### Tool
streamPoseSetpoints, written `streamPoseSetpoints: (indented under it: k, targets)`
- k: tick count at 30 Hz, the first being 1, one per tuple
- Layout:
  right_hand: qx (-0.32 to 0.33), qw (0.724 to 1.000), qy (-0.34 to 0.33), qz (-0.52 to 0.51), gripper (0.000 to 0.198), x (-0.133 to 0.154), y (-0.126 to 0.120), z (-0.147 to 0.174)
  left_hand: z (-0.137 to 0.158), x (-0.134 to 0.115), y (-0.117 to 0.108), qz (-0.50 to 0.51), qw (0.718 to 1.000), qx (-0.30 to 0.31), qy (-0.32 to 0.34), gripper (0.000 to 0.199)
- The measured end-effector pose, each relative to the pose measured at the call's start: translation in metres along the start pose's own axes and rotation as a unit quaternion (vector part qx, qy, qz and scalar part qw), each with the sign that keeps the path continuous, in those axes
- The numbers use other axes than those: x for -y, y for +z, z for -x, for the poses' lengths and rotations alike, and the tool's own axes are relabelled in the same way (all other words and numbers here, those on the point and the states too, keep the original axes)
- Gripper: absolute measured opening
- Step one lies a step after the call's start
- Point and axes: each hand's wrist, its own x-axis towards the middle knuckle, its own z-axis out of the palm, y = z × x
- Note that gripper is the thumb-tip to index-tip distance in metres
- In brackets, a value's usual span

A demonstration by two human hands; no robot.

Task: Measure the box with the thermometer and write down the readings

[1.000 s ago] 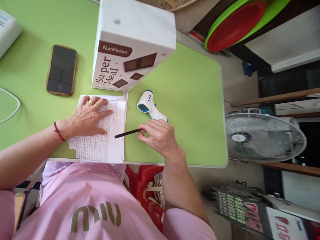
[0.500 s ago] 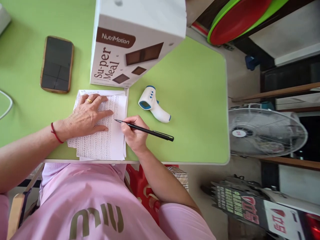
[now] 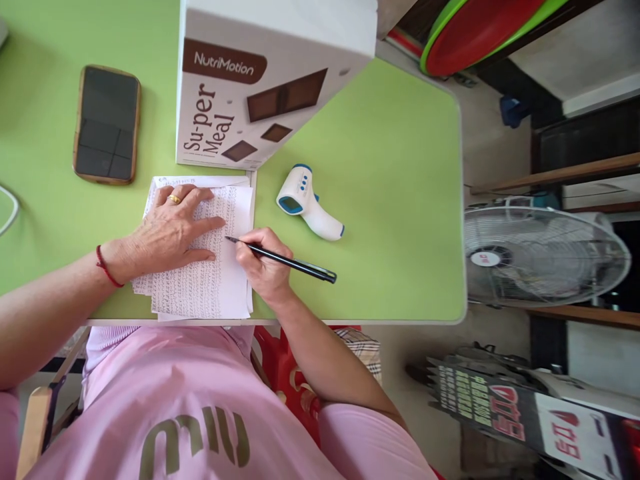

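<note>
1. Head view, work area: a top sheet [image 3: 200,287] lies over other papers on the green table [image 3: 400,200], at the edge nearest the person.
2. Left hand [image 3: 173,230]: flat on the top sheet, fingers spread, pressing down and grasping nothing. A ring [image 3: 173,199] and a red wrist cord [image 3: 103,270] are worn on this side.
3. Right hand [image 3: 265,263]: fingers and thumb grip a black pen [image 3: 300,265] in a writing hold. Its tip points at the margin of the written area; whether the tip touches the sheet cannot be told.
4. Progress: handwriting covers most of the visible surface. A strip along the right side is blank. Near the far edge, the writing reaches further into this strip than it does nearer the person, so the outermost line is judged partly filled.
5. Condition of the top sheet: white, flat, with small, close-set dark characters, too fine to read. The papers beneath protrude at the far and left edges, unevenly stacked.
6. Adjacent items: a white-and-blue infrared thermometer [image 3: 307,203] lies to the right of the papers, a carton [image 3: 240,100] stands just beyond them, and a phone [image 3: 107,123] lies to the left of the carton.
</note>
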Motion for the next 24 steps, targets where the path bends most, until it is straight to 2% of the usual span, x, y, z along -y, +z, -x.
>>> streamPoseSetpoints:
  k: [9,14,24]
  targets:
    - [0.011,1.0,0.021,0.019,0.012,0.0,-0.0015,0.0004,0.0001,0.0001,-0.0016,0.017,1.0,0.002,-0.002,0.045]
    - [0.003,1.0,0.028,-0.003,0.011,0.0016,-0.0011,0.0002,0.0006,0.0009,-0.0009,0.012,1.0,0.004,0.0,0.045]
    - [0.009,1.0,0.002,0.007,0.011,0.002,-0.0031,-0.0023,0.0004,0.0013,-0.0014,0.008,1.0,-0.002,0.005,0.045]
